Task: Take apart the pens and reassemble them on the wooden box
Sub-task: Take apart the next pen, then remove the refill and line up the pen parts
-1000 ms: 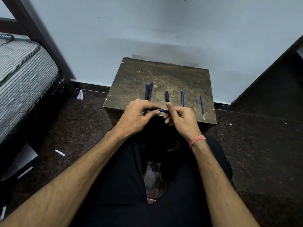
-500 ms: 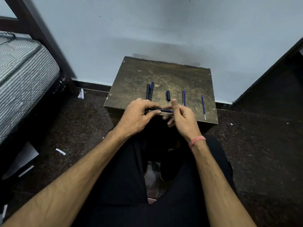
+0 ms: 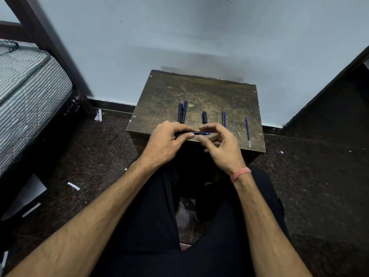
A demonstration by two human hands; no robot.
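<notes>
The left hand point(image 3: 163, 144) has its fingers point(image 3: 184, 136) pinched round a dark pen point(image 3: 196, 133), which lies level over the near edge of the wooden box point(image 3: 163, 100). The pen's blue end points toward the right hand point(image 3: 221, 146), whose fingers curl loosely around that tip; whether they actually touch it is hard to make out. A pink thread band point(image 3: 240, 173) circles the right wrist.

On the box top, just beyond the left hand, two dark pens point(image 3: 182, 111) lie side by side, their near ends hidden behind the knuckles. To their right sits a short black cap point(image 3: 204, 117), then a pair of thin refills point(image 3: 223, 118) touching each other, and well apart near the right edge a single blue refill point(image 3: 247, 131) with a pale tip. No brand or lettering can be read on any of them.

Further out, a striped mattress point(image 3: 26, 84) is cut off at the left, and paper scraps point(image 3: 73, 186) lie on the dark floor point(image 3: 319, 186).
</notes>
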